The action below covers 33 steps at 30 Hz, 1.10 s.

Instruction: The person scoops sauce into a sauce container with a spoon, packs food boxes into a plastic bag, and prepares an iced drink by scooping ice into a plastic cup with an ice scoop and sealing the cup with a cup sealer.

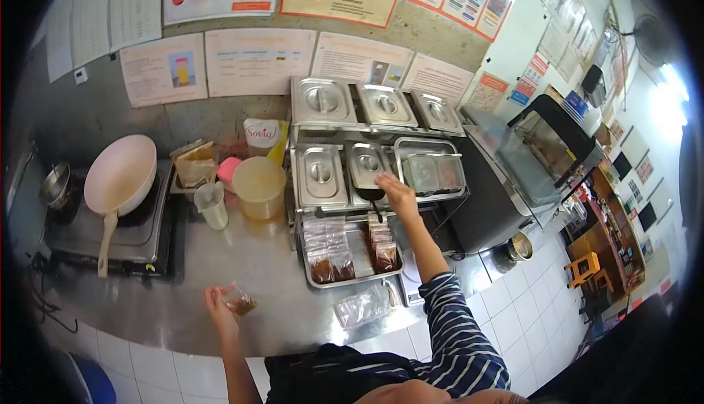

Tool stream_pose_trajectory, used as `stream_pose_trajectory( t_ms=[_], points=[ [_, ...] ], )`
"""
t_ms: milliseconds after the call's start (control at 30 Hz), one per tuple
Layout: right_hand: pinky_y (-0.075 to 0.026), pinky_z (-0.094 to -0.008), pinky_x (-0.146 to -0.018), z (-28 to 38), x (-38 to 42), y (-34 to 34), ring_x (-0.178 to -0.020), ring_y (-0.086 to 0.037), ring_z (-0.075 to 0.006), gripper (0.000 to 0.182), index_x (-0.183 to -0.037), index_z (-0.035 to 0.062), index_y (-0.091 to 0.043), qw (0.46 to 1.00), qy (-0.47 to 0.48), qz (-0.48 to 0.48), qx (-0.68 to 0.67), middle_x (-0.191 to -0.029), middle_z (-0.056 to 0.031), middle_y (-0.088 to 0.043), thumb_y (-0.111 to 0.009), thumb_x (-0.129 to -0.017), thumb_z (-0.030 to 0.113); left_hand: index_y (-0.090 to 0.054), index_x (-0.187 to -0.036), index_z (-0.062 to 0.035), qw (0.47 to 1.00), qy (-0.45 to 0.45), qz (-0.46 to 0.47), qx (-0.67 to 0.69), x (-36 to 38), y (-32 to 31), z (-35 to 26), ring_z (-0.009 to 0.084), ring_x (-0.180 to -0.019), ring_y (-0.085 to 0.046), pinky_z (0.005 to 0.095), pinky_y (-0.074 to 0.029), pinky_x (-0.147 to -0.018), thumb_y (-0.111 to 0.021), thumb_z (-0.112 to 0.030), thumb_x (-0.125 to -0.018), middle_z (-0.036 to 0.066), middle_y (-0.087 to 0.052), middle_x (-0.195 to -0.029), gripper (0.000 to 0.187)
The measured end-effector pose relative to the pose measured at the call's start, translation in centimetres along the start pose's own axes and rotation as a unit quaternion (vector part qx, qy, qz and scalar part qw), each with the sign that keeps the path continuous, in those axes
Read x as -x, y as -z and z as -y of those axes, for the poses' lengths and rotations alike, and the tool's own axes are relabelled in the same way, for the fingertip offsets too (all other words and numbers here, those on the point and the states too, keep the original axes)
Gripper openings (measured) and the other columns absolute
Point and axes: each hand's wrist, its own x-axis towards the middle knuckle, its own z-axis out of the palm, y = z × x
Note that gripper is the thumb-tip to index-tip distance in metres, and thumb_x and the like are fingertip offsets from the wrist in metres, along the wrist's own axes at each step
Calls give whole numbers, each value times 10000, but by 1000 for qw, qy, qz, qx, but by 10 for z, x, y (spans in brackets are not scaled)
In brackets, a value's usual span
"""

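Note:
My left hand (218, 306) pinches a small clear plastic bag (240, 302) with brown contents, held over the steel counter. My right hand (399, 196) reaches to the middle pan of the front row, its fingers closed at the front right edge of the steel lid (367, 160). A dark gap shows under that lid's front edge, with a dark handle sticking out beside my fingers. Below my right forearm, a metal tray (359, 229) holds rows of filled plastic bags (383, 246) of dark brown sauce. Flat clear plastic bags (362, 306) lie in front of the tray.
On the left, a white wok (121, 173) sits on a stove (66, 237). A clear cup (211, 206), a tub of liquid (259, 190) and a Sovia pouch (262, 136) stand mid-counter. Other lidded pans (321, 101) fill the rack. A glass-fronted case (524, 155) stands right.

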Motion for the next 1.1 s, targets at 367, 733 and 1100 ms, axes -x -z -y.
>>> stream_pose_trajectory(
  t_ms=[367, 733, 1100],
  points=[
    [-415, -345, -905, 41, 39, 67, -1089, -497, -298, 280, -1072, 58, -567, 974, -156, 23, -163, -1119, -152, -554, -522, -796, 43, -377, -959, -27, 936, -17, 336, -98, 75, -144, 26, 208, -558, -595, 288, -519, -518, -380, -192, -932, 152, -578, -833, 167],
    [-445, -284, -835, 110, 351, 299, -922, -566, -135, 264, -1019, 13, -544, 735, -598, -97, -304, -972, -73, -604, -625, -817, 164, -451, -962, -17, 708, 137, 692, -25, 355, -384, 156, 162, -907, -547, 285, -428, -812, -430, -106, -911, 133, -527, -1037, 104],
    [-479, -253, -598, 0, 521, 506, -638, -567, -134, 113, -757, -10, -548, 614, -701, -332, -145, -697, -72, -574, -521, -838, 64, -471, -915, -18, 557, 359, 749, -9, 629, -523, 294, 127, -816, -546, 262, -516, -663, -469, -109, -891, 42, -482, -879, 95]
  ],
)
